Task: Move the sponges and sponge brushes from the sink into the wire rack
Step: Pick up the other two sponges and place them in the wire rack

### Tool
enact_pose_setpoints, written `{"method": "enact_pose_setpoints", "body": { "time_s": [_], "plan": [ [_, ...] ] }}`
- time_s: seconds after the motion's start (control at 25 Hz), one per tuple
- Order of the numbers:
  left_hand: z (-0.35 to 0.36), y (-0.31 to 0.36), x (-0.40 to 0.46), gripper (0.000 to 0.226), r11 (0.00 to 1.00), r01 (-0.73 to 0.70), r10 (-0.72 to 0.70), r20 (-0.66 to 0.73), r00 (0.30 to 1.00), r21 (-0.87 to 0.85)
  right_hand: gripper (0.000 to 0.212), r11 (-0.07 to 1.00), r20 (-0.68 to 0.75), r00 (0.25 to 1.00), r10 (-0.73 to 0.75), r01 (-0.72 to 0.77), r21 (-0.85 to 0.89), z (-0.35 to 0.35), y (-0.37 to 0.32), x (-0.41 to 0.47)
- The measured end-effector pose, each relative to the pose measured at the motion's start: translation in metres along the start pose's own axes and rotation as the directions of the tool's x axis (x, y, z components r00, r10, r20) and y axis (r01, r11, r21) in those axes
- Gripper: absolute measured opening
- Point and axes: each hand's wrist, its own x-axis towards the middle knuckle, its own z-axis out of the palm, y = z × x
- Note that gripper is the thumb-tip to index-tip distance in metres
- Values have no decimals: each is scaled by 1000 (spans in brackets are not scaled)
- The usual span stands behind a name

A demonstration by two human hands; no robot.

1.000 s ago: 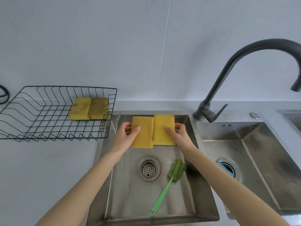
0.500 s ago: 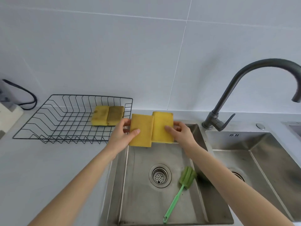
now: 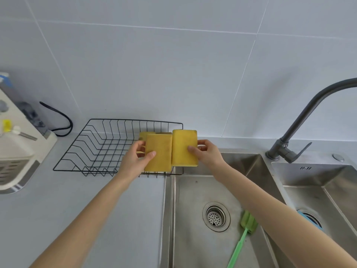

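While yellow sponges already in the black wire rack [image 3: 96, 144] peek out behind, the left hand [image 3: 133, 159] and right hand [image 3: 207, 154] each pinch a yellow rectangular sponge [image 3: 158, 151] over its near corner, and the green long-handled sponge brush [image 3: 244, 232] waits in the steel sink [image 3: 193, 238].

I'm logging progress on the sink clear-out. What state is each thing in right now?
Left hand: gripping a yellow sponge, held above the rack's near right corner.
Right hand: gripping a second yellow sponge, beside the first.
Wire rack: on the counter, with sponges already in it, mostly hidden.
Green sponge brush: lying in the sink.
Faucet: no water visible.
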Motion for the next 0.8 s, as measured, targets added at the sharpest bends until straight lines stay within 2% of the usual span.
{"method": "enact_pose_setpoints", "body": {
  "time_s": [0.28,0.68,0.8],
  "plan": [
    [-61,-30,33,40,995,88,-92,-113,989,-35,48,999,32,999,12,-10,-47,55,-22,37],
    [-129,-80,74,43,965,242,-260,-265,929,-99,50,956,120,991,51,-14,-292,147,-54,111],
    [-138,-93,81,43,957,270,-289,-282,915,-104,44,939,157,985,71,-13,-343,179,-56,130]
  ]
}}
